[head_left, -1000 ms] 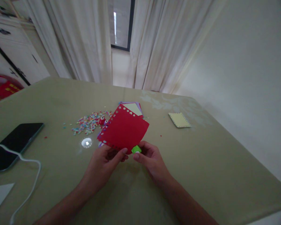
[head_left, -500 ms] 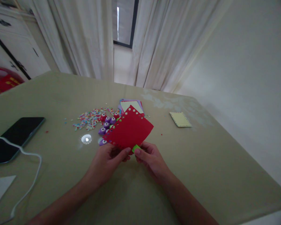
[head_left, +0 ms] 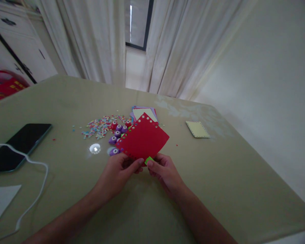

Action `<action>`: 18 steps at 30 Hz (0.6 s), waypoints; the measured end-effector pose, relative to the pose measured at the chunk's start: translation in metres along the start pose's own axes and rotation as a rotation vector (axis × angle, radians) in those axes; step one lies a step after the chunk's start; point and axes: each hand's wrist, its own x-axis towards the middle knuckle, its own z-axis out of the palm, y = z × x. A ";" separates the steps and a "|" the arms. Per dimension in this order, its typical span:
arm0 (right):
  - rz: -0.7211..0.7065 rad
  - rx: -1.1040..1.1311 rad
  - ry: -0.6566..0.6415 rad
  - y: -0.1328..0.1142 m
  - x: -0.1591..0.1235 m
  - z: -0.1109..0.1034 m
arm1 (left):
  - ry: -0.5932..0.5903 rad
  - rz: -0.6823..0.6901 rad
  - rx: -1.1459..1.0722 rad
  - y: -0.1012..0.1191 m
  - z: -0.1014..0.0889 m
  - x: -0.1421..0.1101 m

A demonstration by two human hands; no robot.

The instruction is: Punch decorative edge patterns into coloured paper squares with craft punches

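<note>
A square of red paper (head_left: 144, 139), star-shaped holes punched along its upper edge and smaller holes down its left side, is held up over the table. My left hand (head_left: 119, 174) is closed on its lower left edge, thumb on top. In my right hand (head_left: 165, 173), a small green craft punch (head_left: 149, 159) is pinched at the paper's bottom corner; the fingers hide most of it. Behind the paper lie several purple craft punches (head_left: 113, 140) and red craft punches (head_left: 114, 125), partly covered by it.
Loose paper confetti (head_left: 100, 127) is spread left of the punches. A stack of coloured paper (head_left: 149, 112) lies behind, and yellow punched paper (head_left: 197, 129) to the right. On the left are a dark tablet (head_left: 24, 144), a white cable (head_left: 42, 186) and white paper (head_left: 2, 201).
The view has shifted slightly, so the table things appear a little further right. Both hands keep the same grip on the red paper and the green punch.
</note>
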 end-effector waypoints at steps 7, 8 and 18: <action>-0.010 -0.012 -0.009 0.000 0.000 0.000 | -0.011 0.000 -0.004 -0.001 0.000 0.000; -0.012 -0.013 -0.010 0.000 0.000 0.000 | -0.015 0.002 -0.008 -0.001 0.000 0.000; 0.019 -0.092 0.003 0.002 0.003 -0.002 | -0.049 -0.013 -0.005 -0.007 0.000 0.000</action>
